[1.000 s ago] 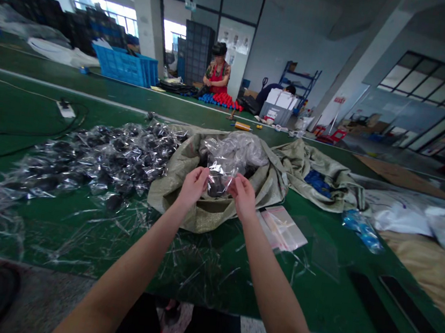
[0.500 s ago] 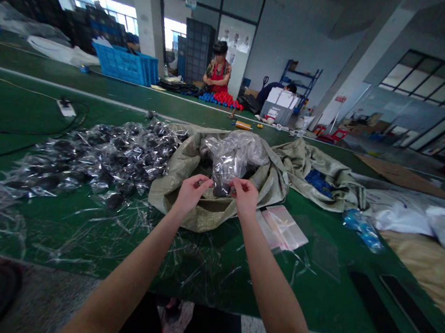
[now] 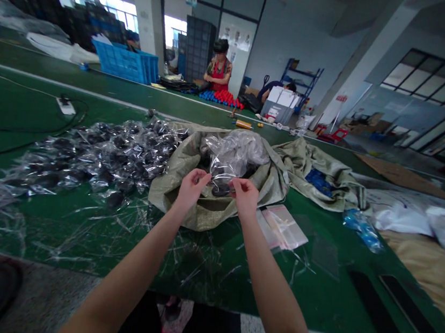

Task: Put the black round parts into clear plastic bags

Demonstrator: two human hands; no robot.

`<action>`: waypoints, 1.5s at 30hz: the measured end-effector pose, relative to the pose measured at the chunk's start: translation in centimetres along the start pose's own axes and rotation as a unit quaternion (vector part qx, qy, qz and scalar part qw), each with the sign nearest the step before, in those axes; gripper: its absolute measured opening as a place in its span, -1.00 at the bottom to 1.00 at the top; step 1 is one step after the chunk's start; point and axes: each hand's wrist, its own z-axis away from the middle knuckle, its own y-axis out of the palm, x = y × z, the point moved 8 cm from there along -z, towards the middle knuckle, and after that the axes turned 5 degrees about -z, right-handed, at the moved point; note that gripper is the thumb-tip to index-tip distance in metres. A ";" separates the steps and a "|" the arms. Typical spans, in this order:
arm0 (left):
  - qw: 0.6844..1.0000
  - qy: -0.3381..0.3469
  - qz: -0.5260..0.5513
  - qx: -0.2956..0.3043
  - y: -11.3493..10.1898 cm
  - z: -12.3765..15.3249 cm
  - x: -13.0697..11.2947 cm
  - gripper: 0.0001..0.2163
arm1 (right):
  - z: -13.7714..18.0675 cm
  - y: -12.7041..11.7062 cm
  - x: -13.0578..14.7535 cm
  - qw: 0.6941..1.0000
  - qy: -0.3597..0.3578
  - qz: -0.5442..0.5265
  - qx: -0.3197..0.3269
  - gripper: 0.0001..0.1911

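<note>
Left hand [image 3: 190, 187] and right hand [image 3: 245, 197] pinch a clear plastic bag holding a black round part [image 3: 220, 188] between their fingers, above the olive woven sack [image 3: 191, 157] on the green counter [image 3: 234, 265].

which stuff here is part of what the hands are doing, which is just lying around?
In hand: left hand, right hand, clear bag with dark part, woven sack, bagged parts pile.
Lying about: power strip, blue crate, flat bag stack.

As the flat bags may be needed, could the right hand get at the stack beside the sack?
Probably yes: the flat bags lie uncovered just beside the right hand, though it pinches a small bag.
</note>
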 end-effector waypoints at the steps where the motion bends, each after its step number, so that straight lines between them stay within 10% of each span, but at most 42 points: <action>1: 1.000 0.017 -0.011 -0.001 0.0 -0.3 -0.3 -0.78 | 0.1 0.1 0.0 1.000 0.001 0.003 0.002 -0.63; 14: 1.000 0.029 -0.012 0.002 -0.4 -1.6 -0.9 -0.79 | 0.5 0.1 0.0 1.000 0.004 0.002 0.024 -0.66; 24: 0.980 -0.060 0.142 0.122 1.1 -0.6 -1.4 -0.68 | 0.3 -0.4 -0.1 0.999 0.009 -0.011 0.044 -0.64; 45: 0.970 0.114 -0.211 -0.030 -0.5 0.8 -3.8 -0.87 | 0.5 -1.2 0.3 1.000 0.009 -0.005 0.016 -0.66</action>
